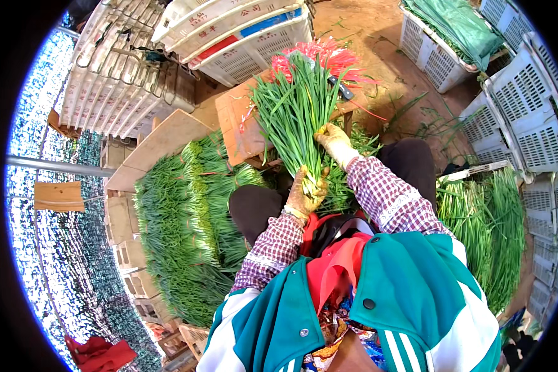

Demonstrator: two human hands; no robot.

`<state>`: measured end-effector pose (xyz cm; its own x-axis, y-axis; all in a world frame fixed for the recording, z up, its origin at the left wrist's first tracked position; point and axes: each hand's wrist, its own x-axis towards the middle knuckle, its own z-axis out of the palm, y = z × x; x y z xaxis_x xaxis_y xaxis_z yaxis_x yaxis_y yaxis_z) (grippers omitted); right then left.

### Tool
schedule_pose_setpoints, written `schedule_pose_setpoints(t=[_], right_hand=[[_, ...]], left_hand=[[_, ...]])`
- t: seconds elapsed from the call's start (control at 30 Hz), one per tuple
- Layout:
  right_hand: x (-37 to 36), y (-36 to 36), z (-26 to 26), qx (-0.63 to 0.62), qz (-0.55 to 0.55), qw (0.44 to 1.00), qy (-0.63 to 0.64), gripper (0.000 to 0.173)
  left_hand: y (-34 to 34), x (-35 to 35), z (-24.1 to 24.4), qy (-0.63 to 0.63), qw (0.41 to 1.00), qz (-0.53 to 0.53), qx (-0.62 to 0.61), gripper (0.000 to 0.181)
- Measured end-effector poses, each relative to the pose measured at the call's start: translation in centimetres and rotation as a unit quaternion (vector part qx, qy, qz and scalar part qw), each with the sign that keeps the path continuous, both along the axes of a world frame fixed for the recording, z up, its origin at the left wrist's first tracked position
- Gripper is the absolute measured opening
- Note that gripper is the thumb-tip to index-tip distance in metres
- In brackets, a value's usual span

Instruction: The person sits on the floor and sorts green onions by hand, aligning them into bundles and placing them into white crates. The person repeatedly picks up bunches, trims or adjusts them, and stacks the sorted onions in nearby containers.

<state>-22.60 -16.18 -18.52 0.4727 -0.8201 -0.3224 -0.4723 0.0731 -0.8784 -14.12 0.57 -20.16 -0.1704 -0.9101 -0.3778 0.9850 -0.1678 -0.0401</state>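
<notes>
My left hand (306,191), in a soiled work glove, grips a bunch of garlic chives (297,109) around its pale stem ends. The long green leaves fan out away from me over a small wooden table (242,132). At the right side of the bunch, my gloved right hand (337,143) has its bent fingertips closed on the outer leaves. A black-handled knife (340,88) lies on the table just beyond, its blade hidden. Red plastic tie strips (328,58) are heaped at the table's far end, partly behind the leaf tips.
Tied chive bundles (186,223) lie in rows at my left beside a wooden board (167,144). Loose chives (483,237) are piled at my right. Stacked white crates (255,51) stand ahead, and grey plastic crates (534,111) line the right. Leaf scraps litter the dirt floor (367,23).
</notes>
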Motion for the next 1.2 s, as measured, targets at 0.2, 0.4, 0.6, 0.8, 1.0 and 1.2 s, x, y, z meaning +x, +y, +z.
schedule_pose_setpoints(t=[0.2,0.4,0.6,0.8,1.0,1.2], right_hand=[[-3.3,2.0,-2.2,0.018,-0.136,0.945,-0.297,0.011],[-8.1,8.5,5.7,0.213,0.110,0.862,-0.446,0.016],[-10.2,11.3,10.4,0.305,0.325,0.844,-0.298,0.013],[-7.6,7.5,11.5,-0.165,0.203,0.959,-0.110,0.048],[-7.9,3.2,6.3,0.057,-0.106,0.935,-0.333,0.026],[-6.7,1.1,4.2,0.068,-0.183,0.940,-0.280,0.031]], left_hand=[[-0.3,-0.1,0.3,-0.042,0.999,0.013,0.011,0.053],[-0.3,-0.3,-0.2,-0.195,0.974,-0.010,0.116,0.030],[-0.9,0.2,-0.8,-0.217,0.969,-0.034,0.116,0.020],[1.2,0.4,2.7,-0.317,0.946,-0.051,0.037,0.022],[4.0,0.3,7.3,-0.293,0.953,-0.060,0.039,0.023],[5.2,-0.6,6.4,-0.264,0.961,-0.077,-0.009,0.034]])
